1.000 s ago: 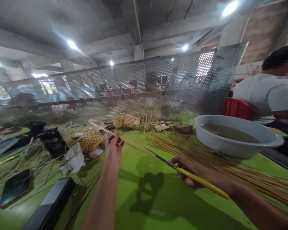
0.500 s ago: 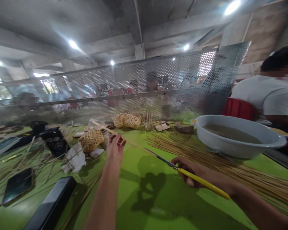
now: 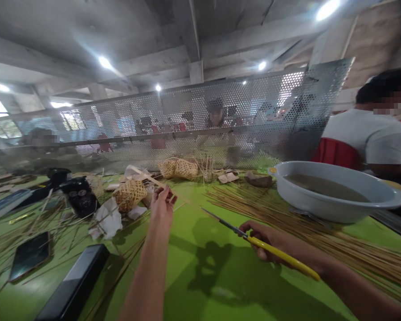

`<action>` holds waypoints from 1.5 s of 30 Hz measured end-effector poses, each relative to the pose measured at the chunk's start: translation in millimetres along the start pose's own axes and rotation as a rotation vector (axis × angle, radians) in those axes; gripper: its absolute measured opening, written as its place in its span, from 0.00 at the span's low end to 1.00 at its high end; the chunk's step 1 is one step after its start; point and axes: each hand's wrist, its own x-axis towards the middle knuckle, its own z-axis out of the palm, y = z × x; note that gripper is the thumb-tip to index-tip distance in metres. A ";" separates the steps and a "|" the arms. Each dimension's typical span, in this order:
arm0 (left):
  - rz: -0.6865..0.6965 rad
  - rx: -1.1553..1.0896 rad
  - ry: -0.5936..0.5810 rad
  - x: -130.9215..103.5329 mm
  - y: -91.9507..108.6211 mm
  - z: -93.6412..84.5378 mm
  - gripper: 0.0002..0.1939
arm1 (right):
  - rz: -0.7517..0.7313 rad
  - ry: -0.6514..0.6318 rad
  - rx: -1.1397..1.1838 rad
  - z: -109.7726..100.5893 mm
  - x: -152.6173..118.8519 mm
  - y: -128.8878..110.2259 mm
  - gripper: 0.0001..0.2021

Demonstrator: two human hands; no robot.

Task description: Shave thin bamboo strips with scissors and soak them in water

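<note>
A thin pale bamboo strip (image 3: 151,179) is pinched between the fingertips of my left hand (image 3: 162,203), slanting from upper left down to the right. Its lower end reaches the blade tips of yellow-handled scissors (image 3: 280,254); whether the blades are closed on it I cannot tell. My right hand (image 3: 262,236) is wrapped round the scissors near the pivot, with the long handle running back along my wrist. Just left of my left hand lies a woven bamboo basket piece (image 3: 130,195). Many split bamboo strips (image 3: 307,229) lie in a bundle beyond my right hand.
A white basin (image 3: 334,207) of murky water stands at right. More woven pieces (image 3: 186,168) lie before a perforated metal screen (image 3: 173,111). At left are a phone (image 3: 30,257), a black box (image 3: 75,283) and crumpled paper (image 3: 108,218). A person (image 3: 364,133) sits at right.
The view has shifted slightly, moving the tabletop things a little to the right. Both hands keep nearly the same pose, still holding the strip and the scissors.
</note>
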 end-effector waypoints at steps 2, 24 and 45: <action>-0.001 -0.006 0.003 1.0 -0.4 -0.5 0.12 | 0.033 -0.011 0.038 1.0 1.1 3.3 0.22; 0.011 0.034 0.018 3.4 -1.4 -5.2 0.18 | 0.137 0.046 0.135 6.9 5.0 9.2 0.22; 0.071 0.196 -0.030 2.2 -5.2 -7.6 0.23 | 0.061 -0.022 -0.120 5.4 -1.7 -14.8 0.29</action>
